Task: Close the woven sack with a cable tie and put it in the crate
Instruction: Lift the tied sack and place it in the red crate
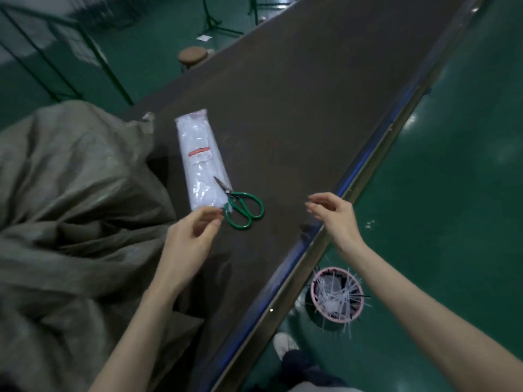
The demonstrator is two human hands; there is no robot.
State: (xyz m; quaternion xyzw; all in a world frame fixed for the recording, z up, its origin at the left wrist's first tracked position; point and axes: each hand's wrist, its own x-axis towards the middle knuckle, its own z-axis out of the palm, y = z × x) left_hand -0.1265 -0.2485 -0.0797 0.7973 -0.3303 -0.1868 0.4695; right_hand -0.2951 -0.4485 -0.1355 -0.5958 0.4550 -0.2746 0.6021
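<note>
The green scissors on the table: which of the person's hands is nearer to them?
The left hand. Its fingertips are right beside the handles of the scissors, just below and left of them. The right hand hovers farther off to their right, near the table edge.

We see only part of the grey-green woven sack: the left and bottom edges cut it off, and its mouth is lost among the folds. Our left hand covers the near end of the clear plastic packet of white cable ties. The packet's red label is too blurred to read. We cannot tell whether our fingertips pinch a tie.
</note>
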